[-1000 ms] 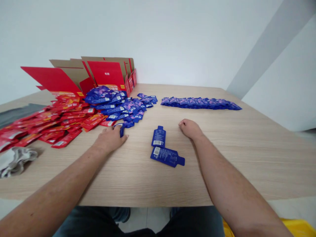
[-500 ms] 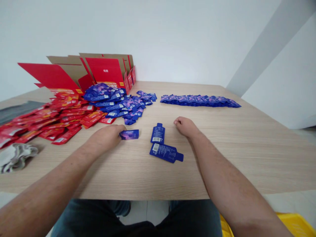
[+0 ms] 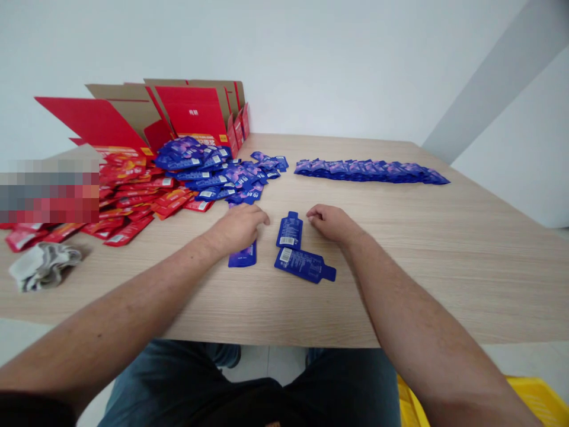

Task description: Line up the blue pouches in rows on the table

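The blue sachet [image 3: 242, 256] had just swung round to lie upright under my left hand [image 3: 235, 228], its top end hidden beneath my palm. My curled fingers [image 3: 262, 218] lay beyond it, and I could not tell whether they had hold of it. My right hand [image 3: 331, 224] held nothing, half-curled just beside two sachets [image 3: 289, 230] on the tabletop [image 3: 444, 279], with the long blue row [image 3: 371, 171] well beyond.

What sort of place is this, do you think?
Probably a small packing workroom: blue sachets lined up in a row, red sachets heaped on a table, and opened cartons behind them.
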Demonstrator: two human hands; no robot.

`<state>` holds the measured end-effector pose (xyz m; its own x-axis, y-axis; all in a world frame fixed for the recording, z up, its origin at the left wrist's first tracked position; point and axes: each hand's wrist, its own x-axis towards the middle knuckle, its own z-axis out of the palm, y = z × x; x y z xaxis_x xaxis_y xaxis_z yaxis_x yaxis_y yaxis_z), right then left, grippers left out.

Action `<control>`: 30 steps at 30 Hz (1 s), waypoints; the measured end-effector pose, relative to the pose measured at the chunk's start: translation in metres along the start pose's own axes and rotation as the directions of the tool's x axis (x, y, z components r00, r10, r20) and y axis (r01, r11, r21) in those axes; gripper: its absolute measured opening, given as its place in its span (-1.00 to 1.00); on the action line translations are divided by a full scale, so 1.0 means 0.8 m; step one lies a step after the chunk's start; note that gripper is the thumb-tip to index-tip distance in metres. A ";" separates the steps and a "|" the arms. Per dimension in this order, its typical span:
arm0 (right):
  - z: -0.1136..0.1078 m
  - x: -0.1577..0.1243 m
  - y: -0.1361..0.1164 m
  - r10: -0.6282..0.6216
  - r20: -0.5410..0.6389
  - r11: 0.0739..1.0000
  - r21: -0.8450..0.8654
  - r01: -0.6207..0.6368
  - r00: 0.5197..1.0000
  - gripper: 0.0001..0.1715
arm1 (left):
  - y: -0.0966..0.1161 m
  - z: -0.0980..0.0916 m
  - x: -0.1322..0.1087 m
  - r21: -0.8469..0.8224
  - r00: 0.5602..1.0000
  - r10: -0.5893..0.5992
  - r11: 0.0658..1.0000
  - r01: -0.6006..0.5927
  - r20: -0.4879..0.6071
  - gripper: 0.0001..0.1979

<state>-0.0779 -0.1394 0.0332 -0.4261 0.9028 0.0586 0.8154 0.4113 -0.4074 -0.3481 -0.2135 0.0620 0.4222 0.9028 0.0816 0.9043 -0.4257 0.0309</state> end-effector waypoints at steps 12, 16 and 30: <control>0.000 -0.014 -0.029 0.249 0.389 0.492 0.738 -0.462 0.887 -0.78 | 0.047 0.034 0.025 -0.104 1.000 -0.012 0.994 0.011 -0.003 -0.72; -0.001 -0.014 -0.042 0.279 0.366 0.255 0.863 -0.436 0.888 -0.67 | 0.047 0.035 0.016 -0.293 0.990 -0.134 0.949 0.120 -0.031 -0.51; 0.014 -0.024 -0.061 0.037 0.303 0.585 0.766 -0.266 0.952 -0.63 | 0.021 0.015 0.000 -0.276 0.954 -0.273 0.933 0.231 -0.124 -0.55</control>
<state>-0.1138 -0.1784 0.0414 -0.4947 0.8367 -0.2350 0.2906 -0.0956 -0.9520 -0.3324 -0.2198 0.0503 0.1481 0.9699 0.1931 0.9241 -0.2053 0.3224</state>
